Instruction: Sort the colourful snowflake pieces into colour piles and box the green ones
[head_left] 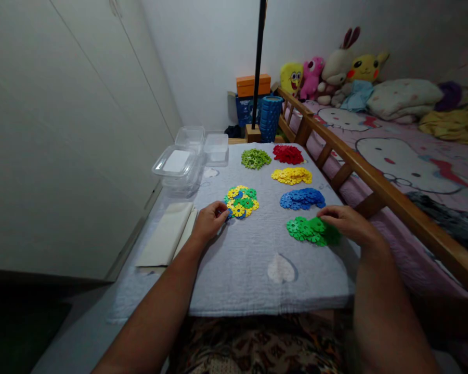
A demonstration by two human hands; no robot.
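Note:
My left hand [210, 221] is at the left edge of a mixed pile of yellow, green and blue flower-shaped plastic discs [238, 210]. Its thumb and fingers are pinched together on a blue disc [229, 213], partly covered by the fingertips. At the right, my right hand [345, 223] reaches over a heap of green discs [306, 230]. The fingers there are closed at the heap's upper edge, and whatever they hold is hidden. Just beyond lie blue discs [302, 198], then yellow ones [292, 175], red ones [287, 154] and light green ones [256, 159].
Clear plastic containers [175, 161] stand at the back left of the cloth-covered table [237, 280]. Folded beige cloth [166, 234] lies near my left forearm. A wooden bed rail [354, 158] borders the right side, and a black pole [259, 62] rises behind.

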